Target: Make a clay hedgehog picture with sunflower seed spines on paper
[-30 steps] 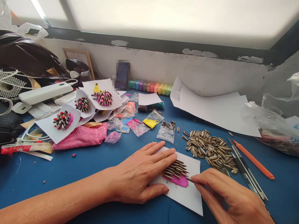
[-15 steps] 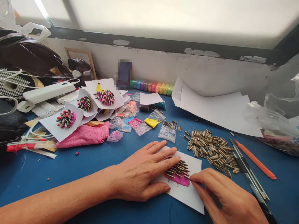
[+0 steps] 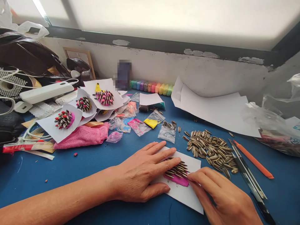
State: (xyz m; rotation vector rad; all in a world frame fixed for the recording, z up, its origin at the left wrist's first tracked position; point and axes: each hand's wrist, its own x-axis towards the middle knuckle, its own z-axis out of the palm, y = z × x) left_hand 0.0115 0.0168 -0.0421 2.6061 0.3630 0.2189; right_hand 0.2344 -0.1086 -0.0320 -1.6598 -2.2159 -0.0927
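My left hand [image 3: 144, 175] lies flat with fingers spread, holding down a white sheet of paper [image 3: 186, 200]. On that sheet is a patch of magenta clay [image 3: 179, 180] stuck with rows of striped sunflower seeds [image 3: 177, 168]; my left fingers cover part of it. At the right edge of the clay, my right hand [image 3: 222, 193] is closed in a pinch on a sunflower seed, mostly hidden by the fingertips. Small pencil marks show on the paper below the clay. A pile of loose sunflower seeds [image 3: 212, 148] lies beyond my right hand.
An orange pen [image 3: 254, 159] and a craft knife [image 3: 248, 175] lie right of the seeds. Clay bags, including a yellow one [image 3: 153, 120], and a pink cloth [image 3: 82, 137] sit further left. Finished seed-and-clay pieces [image 3: 104, 97] rest on papers. Large white sheets [image 3: 215, 107] lie behind.
The fingers of my right hand have moved in closer to the clay's edge, and the seed between them shows less. My left hand stays in place; the view has shifted slightly.
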